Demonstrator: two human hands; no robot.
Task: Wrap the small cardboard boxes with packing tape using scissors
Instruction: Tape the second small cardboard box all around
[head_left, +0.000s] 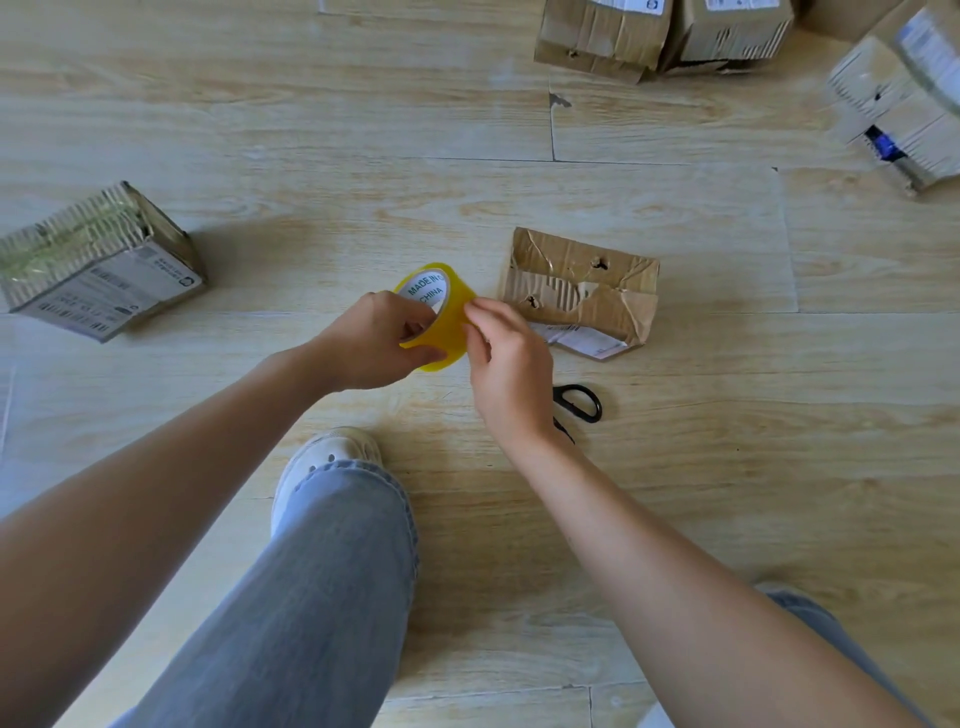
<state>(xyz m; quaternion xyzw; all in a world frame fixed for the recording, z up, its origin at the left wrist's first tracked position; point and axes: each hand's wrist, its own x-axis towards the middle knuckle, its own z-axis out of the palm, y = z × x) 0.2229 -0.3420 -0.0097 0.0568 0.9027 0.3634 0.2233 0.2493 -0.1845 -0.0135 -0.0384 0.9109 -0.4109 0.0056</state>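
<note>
A yellow roll of packing tape (445, 322) is held above the wooden floor in the middle of the view. My left hand (376, 343) grips it, with fingers through its white core. My right hand (506, 358) pinches at the roll's right edge with fingertips on the tape surface. A small torn cardboard box (582, 291) lies on the floor just right of the roll. Black-handled scissors (582, 402) lie on the floor behind my right wrist, partly hidden by it.
A taped box (98, 265) sits at the left. More cardboard boxes (665, 36) stand at the top right, and another box (904, 109) at the far right edge. My jeans leg and white shoe (332, 457) are below the hands.
</note>
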